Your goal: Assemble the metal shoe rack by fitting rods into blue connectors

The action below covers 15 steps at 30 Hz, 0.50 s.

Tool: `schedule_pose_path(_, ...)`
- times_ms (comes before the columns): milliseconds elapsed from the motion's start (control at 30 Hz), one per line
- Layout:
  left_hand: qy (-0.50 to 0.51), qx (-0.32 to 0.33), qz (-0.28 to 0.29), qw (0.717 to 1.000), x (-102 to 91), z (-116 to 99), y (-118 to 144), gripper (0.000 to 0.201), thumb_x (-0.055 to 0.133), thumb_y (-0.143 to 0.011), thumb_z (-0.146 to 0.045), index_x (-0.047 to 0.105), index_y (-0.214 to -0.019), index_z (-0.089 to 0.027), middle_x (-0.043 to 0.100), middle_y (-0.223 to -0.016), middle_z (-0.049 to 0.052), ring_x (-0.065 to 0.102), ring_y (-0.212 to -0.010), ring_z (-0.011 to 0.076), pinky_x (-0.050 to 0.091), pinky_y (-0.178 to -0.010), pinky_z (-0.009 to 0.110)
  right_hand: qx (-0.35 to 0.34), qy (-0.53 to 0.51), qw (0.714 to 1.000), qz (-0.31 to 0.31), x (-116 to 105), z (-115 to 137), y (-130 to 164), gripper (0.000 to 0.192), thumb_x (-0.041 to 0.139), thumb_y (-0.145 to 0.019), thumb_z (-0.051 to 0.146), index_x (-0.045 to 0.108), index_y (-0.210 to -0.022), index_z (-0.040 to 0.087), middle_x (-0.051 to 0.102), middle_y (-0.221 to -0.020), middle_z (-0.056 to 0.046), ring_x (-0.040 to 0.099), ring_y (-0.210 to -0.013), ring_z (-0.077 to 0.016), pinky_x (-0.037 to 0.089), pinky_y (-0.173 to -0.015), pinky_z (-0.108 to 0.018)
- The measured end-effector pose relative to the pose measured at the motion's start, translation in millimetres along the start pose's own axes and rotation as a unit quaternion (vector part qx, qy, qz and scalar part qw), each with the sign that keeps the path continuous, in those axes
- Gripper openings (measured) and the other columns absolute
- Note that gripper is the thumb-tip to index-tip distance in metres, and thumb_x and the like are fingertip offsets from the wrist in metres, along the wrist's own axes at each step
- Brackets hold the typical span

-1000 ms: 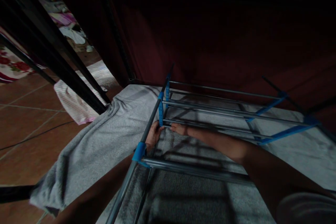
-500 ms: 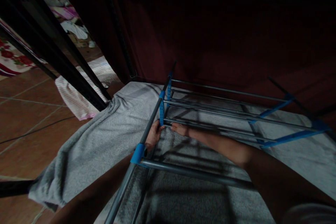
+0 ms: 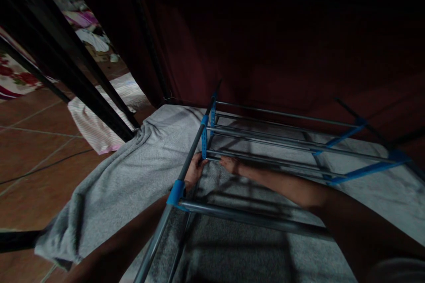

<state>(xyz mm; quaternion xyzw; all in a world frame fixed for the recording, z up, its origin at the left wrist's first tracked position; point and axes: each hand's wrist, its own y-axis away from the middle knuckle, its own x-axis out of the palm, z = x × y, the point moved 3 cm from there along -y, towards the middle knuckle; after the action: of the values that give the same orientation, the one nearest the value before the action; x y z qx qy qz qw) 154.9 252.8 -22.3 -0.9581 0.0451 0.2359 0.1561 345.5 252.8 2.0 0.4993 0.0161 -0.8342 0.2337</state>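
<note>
A metal rack (image 3: 265, 219) of grey tubes with blue plastic joints stands on a grey fleece cloth (image 3: 133, 177). My left hand (image 3: 195, 170) grips the upright tube just below a blue connector (image 3: 203, 141) at the rack's left side. Reaching in from the right, my right hand (image 3: 231, 164) holds the left end of a horizontal tube (image 3: 282, 163) where it meets that connector. A second blue joint (image 3: 175, 191) sits lower on the same upright, close to my left wrist.
Terracotta floor tiles (image 3: 36, 159) lie to the left, with a pink striped cloth (image 3: 96, 128) on them. Black slanted bars (image 3: 66, 66) cross the upper left. A dark red wall (image 3: 282, 53) rises behind the rack. Clothes (image 3: 89, 40) lie on the floor far left.
Both hands have stayed at the connector. My right wrist has turned slightly and the view has shifted a little.
</note>
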Motion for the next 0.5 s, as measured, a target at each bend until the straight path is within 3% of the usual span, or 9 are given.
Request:
schedule_pose_path(333, -0.023, 0.014, 0.005, 1.0, 2.5, 2, 2, 0.022, 0.053, -0.091, -0.037, 0.064, -0.102, -0.021, 0.067, -0.098, 0.006, 0.062, -0.095, 0.0236, 0.049, -0.089, 0.037, 0.048, -0.015, 0.999, 0.016, -5, 2, 0, 0.021, 0.043, -0.097, 0.027, 0.057, -0.083, 0.019, 0.061, -0.088, -0.003, 0.054, -0.081, -0.0165, 0.039, -0.07, -0.029)
schedule_pose_path(500, -0.015, 0.013, -0.001, 1.0, 0.9, 0, 1, 0.022, 0.053, -0.09, -0.04, 0.063, -0.098, -0.022, 0.066, -0.096, 0.006, 0.062, -0.096, 0.0235, 0.05, -0.089, 0.038, 0.043, -0.012, 0.999, 0.015, -10, 12, 5, 0.011, 0.048, -0.092, 0.02, 0.059, -0.088, 0.019, 0.063, -0.092, -0.007, 0.056, -0.092, -0.021, 0.042, -0.08, -0.031)
